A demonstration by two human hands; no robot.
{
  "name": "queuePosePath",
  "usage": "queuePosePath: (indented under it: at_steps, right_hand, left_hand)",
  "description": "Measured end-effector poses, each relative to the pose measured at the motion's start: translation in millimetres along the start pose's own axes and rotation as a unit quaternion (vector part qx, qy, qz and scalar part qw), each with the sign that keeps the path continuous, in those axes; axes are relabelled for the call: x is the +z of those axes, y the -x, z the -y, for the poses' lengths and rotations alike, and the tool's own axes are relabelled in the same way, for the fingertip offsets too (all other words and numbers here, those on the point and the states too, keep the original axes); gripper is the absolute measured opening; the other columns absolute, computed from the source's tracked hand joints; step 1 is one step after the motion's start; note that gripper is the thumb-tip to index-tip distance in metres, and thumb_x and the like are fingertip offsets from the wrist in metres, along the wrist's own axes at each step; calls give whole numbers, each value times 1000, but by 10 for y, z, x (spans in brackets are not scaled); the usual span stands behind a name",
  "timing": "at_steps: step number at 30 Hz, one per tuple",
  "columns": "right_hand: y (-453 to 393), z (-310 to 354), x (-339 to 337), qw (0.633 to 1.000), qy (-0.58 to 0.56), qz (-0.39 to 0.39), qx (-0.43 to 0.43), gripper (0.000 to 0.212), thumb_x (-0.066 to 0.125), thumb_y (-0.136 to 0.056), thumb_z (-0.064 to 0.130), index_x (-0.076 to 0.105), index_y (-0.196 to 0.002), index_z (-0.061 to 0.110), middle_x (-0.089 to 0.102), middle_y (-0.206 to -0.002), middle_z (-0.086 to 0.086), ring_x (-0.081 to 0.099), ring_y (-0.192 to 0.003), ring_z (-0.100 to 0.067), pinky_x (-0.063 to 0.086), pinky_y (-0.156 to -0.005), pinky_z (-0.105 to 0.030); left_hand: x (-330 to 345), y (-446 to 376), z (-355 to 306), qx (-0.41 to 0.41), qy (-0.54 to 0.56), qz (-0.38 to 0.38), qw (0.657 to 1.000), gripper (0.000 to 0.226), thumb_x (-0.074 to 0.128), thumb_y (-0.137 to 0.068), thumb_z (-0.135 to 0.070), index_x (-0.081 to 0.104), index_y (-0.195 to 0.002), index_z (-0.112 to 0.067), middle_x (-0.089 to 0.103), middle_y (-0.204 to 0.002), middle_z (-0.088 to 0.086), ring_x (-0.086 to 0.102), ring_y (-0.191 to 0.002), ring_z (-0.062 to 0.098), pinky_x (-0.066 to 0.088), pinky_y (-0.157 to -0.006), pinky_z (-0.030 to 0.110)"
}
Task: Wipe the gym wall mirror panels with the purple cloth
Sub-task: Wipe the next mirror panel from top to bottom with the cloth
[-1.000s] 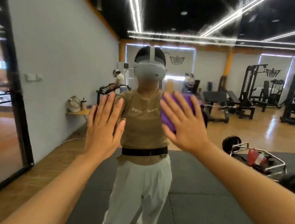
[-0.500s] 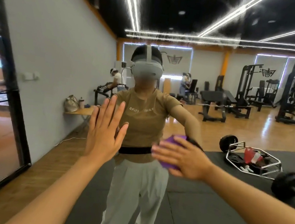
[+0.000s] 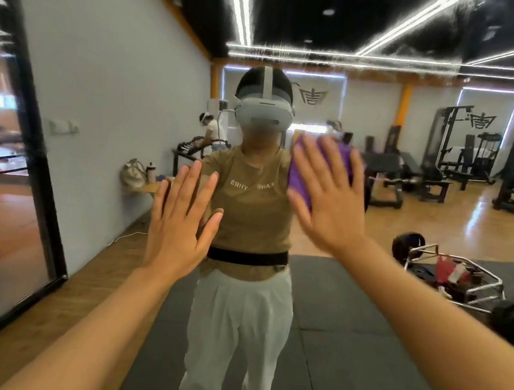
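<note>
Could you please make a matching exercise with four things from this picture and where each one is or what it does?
Things:
1. purple cloth
2. left hand
3. right hand
4. black mirror frame

States:
a. flat on the glass, with nothing under it
b. stands at the left edge
c. pressed under a palm
d. presses the cloth, fingers spread

Pairs: 1-c, 2-a, 3-d, 4-b

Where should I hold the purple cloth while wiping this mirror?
Keep the right hand flat over the middle of the purple cloth, coming square at the mirror. The cloth lies spread flat on the glass, so open-palm pressure probably works better than pinching an edge.
</note>
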State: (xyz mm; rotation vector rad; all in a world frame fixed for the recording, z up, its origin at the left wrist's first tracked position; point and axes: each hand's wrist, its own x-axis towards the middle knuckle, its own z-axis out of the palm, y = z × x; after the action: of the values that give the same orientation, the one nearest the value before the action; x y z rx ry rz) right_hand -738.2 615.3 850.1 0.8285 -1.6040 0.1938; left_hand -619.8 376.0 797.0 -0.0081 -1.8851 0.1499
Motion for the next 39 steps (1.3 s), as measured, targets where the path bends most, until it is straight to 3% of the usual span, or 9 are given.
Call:
queuePosePath:
  at_steps: [6, 13, 16, 22, 25, 27, 31, 35, 39]
  right_hand:
    - [1501, 486, 278, 978, 50, 98, -175, 67, 39, -103, 49, 19, -162, 25, 8, -170, 5, 11, -156, -20, 1, -126, -47]
    - [996, 106, 94, 926, 41, 144, -347, 61, 33, -104, 48, 24, -160, 28, 21, -166, 7, 16, -155, -17, 2, -126, -44]
    - [290, -71, -47, 954, 17, 116, -275, 60, 29, -105, 50, 23, -160, 27, 19, -166, 2, 16, -155, -20, 3, -125, -46]
    - [-1176, -242, -245, 1000, 21, 4, -13, 64, 28, -106, 52, 27, -160, 19, 25, -167, -6, 18, -154, -25, 9, -124, -50]
    - [-1230, -23, -150, 994, 13, -49, 91, 62, 29, -107, 49, 27, -160, 15, 25, -166, -8, 18, -154, -27, 4, -124, -47]
    - [-991, 240, -54, 993, 0, -66, 98, 62, 32, -107, 47, 30, -158, 13, 28, -165, -9, 21, -153, -30, 4, -124, -48]
    - [18, 806, 169, 997, -5, 30, -66, 63, 38, -103, 48, 30, -159, 20, 24, -166, -2, 18, -155, -27, 9, -124, -54]
    - [986, 1160, 364, 962, 40, 119, -244, 68, 42, -99, 48, 24, -161, 25, 10, -169, 4, 9, -156, -20, -2, -126, -47]
    - [1069, 1103, 394, 932, 67, 139, -327, 67, 37, -101, 49, 20, -162, 26, 8, -169, 6, 6, -157, -18, -5, -126, -46]
  left_hand:
    - [-31, 81, 56, -10, 11, -1, 1000, 62, 42, -103, -36, 27, -159, -16, 10, -168, 6, 4, -156, 21, 1, -126, 42]
    - [-75, 160, 173, 0, -2, -1, 1000, 62, 42, -103, -37, 26, -159, -15, 11, -168, 5, 3, -156, 19, -1, -126, 40]
    - [-66, 161, 164, -8, 11, -3, 1000, 62, 42, -102, -37, 27, -159, -15, 10, -168, 5, 2, -156, 19, 1, -126, 41]
    - [-101, 170, 260, -22, 18, -2, 1000, 62, 41, -103, -38, 25, -160, -17, 9, -168, 7, 6, -156, 24, 3, -126, 44]
    - [-155, 221, 402, -51, 15, -8, 999, 62, 41, -103, -38, 27, -159, -16, 11, -168, 9, 6, -156, 24, 1, -126, 43]
    - [-183, 269, 505, -50, 8, -7, 999, 63, 42, -102, -38, 26, -159, -17, 11, -168, 9, 8, -156, 25, -1, -126, 42]
    - [-217, 315, 628, -32, -1, -3, 999, 63, 43, -102, -37, 27, -159, -15, 14, -168, 11, 11, -155, 26, 0, -126, 42]
    - [-241, 321, 677, -18, -8, 4, 1000, 63, 42, -102, -37, 26, -159, -15, 14, -168, 11, 8, -156, 24, 3, -126, 42]
    - [-278, 326, 764, 14, -21, 17, 1000, 62, 39, -104, -37, 24, -160, -14, 13, -168, 10, 5, -156, 22, 5, -126, 41]
